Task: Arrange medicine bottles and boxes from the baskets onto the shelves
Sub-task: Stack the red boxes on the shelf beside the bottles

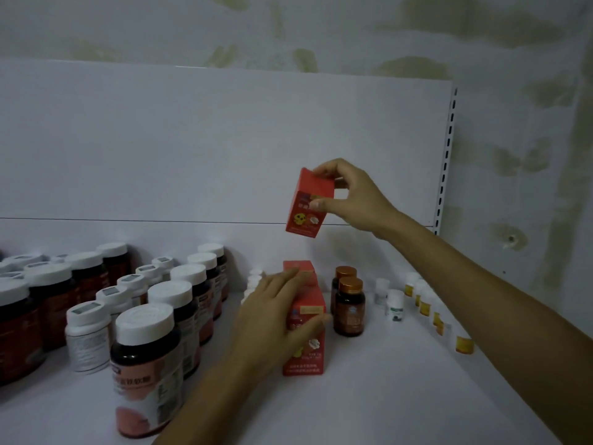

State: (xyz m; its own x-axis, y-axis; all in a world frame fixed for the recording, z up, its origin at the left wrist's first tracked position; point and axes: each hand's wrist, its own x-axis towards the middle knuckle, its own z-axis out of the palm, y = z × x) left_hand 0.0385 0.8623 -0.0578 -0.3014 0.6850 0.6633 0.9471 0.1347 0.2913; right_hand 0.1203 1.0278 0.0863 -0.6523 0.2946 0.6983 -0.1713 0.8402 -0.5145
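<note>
Right hand (349,194) is up in the air in front of the white back panel (192,139), fingers (324,171) and thumb pinching the top end of a raised red box (309,203). The box hangs tilted, clear of everything below it.

Straight underneath, on the white shelf (385,396), two more of the same boxes stand one behind the other: a front red box (306,345) and a rear red box (300,267), touching or very nearly. Left hand (279,313) lies over them, fingers stretched out almost straight across the tops and reaching the rear one, thumb laid across the front box's face. It rests there more than it grips.

Just right of the boxes, two brown bottles (349,308) with copper caps stand in file. Further right, a row of small yellow-labelled bottles (463,343) runs along the shelf's edge.

On the left, large dark bottles (146,364) with white caps stand in rows, with plain white bottles (88,335) lined up between them.

A slotted upright (446,155) closes the panel's right side, and beyond it the wall (513,91) is stained.
</note>
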